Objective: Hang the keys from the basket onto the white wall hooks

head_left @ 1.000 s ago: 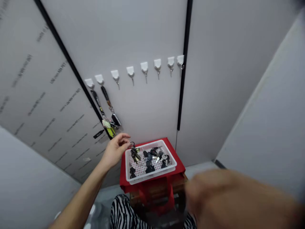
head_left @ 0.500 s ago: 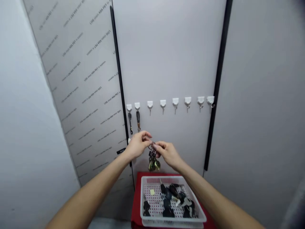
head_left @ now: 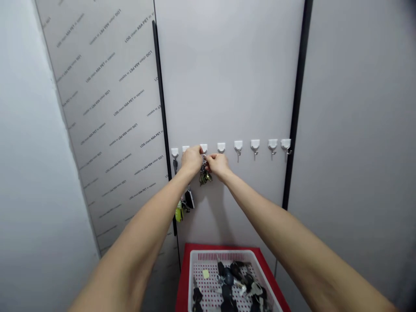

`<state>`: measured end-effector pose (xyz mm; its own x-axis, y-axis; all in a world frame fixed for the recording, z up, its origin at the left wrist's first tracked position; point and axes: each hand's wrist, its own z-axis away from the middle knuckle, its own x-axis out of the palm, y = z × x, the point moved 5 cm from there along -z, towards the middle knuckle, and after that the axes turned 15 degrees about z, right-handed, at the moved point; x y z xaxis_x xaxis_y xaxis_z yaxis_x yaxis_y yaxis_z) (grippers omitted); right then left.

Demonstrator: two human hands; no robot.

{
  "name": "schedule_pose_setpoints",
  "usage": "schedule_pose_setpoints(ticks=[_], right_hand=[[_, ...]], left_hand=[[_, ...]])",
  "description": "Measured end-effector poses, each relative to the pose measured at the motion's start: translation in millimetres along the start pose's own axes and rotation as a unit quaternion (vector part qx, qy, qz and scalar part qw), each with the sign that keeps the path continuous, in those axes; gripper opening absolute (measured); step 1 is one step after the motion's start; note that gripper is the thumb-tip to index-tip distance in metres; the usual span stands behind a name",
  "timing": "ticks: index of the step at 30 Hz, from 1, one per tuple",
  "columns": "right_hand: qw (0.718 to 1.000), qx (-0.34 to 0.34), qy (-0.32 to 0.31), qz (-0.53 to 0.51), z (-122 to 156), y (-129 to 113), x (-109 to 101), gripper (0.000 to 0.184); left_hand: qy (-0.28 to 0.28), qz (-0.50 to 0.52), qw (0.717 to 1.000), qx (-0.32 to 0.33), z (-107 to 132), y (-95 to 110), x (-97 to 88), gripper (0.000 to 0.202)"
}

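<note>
Our left hand (head_left: 192,159) and right hand (head_left: 219,164) pinch the key bunch (head_left: 205,177) at a hook (head_left: 203,148) near the grey panel's (head_left: 227,78) left edge.

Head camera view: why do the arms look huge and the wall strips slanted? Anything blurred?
Head view: a wide lens swells the forearms toward the bottom edge and leans the black strips; soft, even light, a faint shadow on the wall under the left hand and right hand; key bunch and hooks look sharp; top right corner darkened.
</note>
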<state>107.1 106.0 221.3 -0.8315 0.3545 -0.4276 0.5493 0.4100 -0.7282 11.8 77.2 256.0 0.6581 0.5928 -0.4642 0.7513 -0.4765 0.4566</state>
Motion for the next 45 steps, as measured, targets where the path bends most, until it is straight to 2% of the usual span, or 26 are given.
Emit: schedule_pose_setpoints(ticks=[3,5,7,9,11,14,16,18,20,24,27,30,34,38,42,45], right_hand=[[0.999,0.008,-0.011,0.04,-4,7,6,0.018],[0.998,0.001,-0.019,0.056,1,16,5,0.021],[0.996,-0.024,-0.027,0.077,16,29,-1,0.028],[0.993,-0.043,-0.053,0.099,42,51,-5,0.034],[0.987,-0.04,-0.108,0.113,78,82,-6,0.034],[0.971,-0.018,-0.194,0.139,141,135,-1,0.026],[0.959,-0.001,-0.224,0.175,178,167,5,0.02],[0.938,-0.008,-0.233,0.255,202,190,10,0.019],[0.907,-0.035,-0.244,0.341,216,202,16,0.024],[0.863,-0.06,-0.285,0.413,222,209,25,0.03],[0.857,-0.056,-0.304,0.413,222,209,27,0.029],[0.867,-0.052,-0.306,0.389,223,209,26,0.025],[0.894,-0.037,-0.274,0.352,223,205,20,0.024],[0.914,-0.04,-0.247,0.32,225,205,17,0.026],[0.918,-0.062,-0.241,0.307,226,207,20,0.029],[0.93,-0.054,-0.228,0.283,223,204,21,0.028]], left_hand=[[-0.01,-0.02,1.0,-0.003,3,-3,2.6,0.016],[-0.016,-0.004,1.0,0.017,16,-2,0.5,0.017],[-0.024,0.038,0.997,0.058,38,-1,-0.7,0.018],[-0.05,0.095,0.991,0.075,71,-8,5.8,0.018],[-0.104,0.147,0.983,0.039,112,-24,24.5,0.017],[-0.212,0.177,0.959,-0.058,188,-55,70.7,0.016],[-0.279,0.151,0.943,-0.1,235,-69,102.7,0.015],[-0.332,0.118,0.93,-0.11,271,-74,128.1,0.016],[-0.364,0.086,0.921,-0.111,291,-74,143.7,0.022],[-0.379,0.059,0.917,-0.114,298,-75,151.1,0.028],[-0.369,0.061,0.917,-0.141,296,-82,150.0,0.024],[-0.356,0.082,0.916,-0.163,297,-88,150.1,0.022],[-0.336,0.114,0.918,-0.177,297,-90,150.0,0.026],[-0.261,0.168,0.928,-0.208,293,-92,142.6,0.021],[-0.209,0.272,0.908,-0.241,290,-92,137.0,0.015],[-0.182,0.322,0.898,-0.238,286,-88,134.1,0.013]])
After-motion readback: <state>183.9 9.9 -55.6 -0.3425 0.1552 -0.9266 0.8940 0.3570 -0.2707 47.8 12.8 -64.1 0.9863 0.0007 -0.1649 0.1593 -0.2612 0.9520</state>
